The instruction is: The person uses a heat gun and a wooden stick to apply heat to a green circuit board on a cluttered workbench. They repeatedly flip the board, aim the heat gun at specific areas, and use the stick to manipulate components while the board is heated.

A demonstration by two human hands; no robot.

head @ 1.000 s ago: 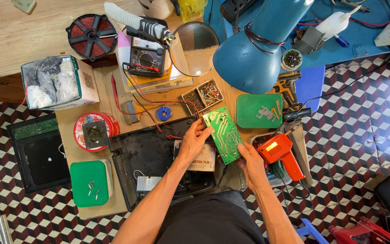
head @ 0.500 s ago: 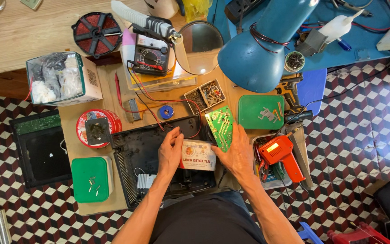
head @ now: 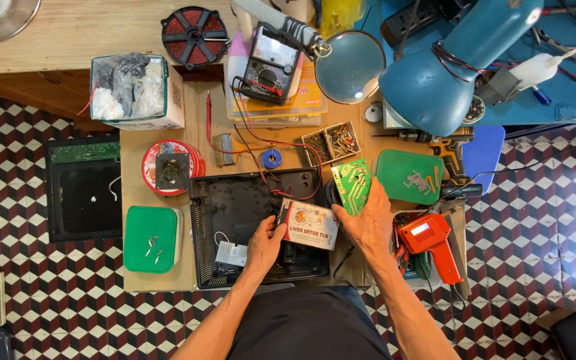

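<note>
My left hand (head: 263, 241) grips the near left end of a small white and orange cardboard box (head: 309, 224) that lies over the black plastic device casing (head: 235, 207). My right hand (head: 370, 223) rests at the box's right end, and its fingers hold a green circuit board (head: 351, 185) tilted up toward the far side. Red and black wires run from the casing to an analog multimeter (head: 268, 63) at the back.
A blue desk lamp (head: 448, 63) and a round magnifier (head: 349, 67) hang over the back. Also here: a green lid with screws (head: 151, 239), another green lid (head: 409, 177), a red soldering gun (head: 431, 241), a parts tray (head: 332, 142), a red tin (head: 170, 167), and a black cover on the floor (head: 83, 188).
My left hand came off the green board and moved down to the small box. My right hand shifted up to hold the board alone.
</note>
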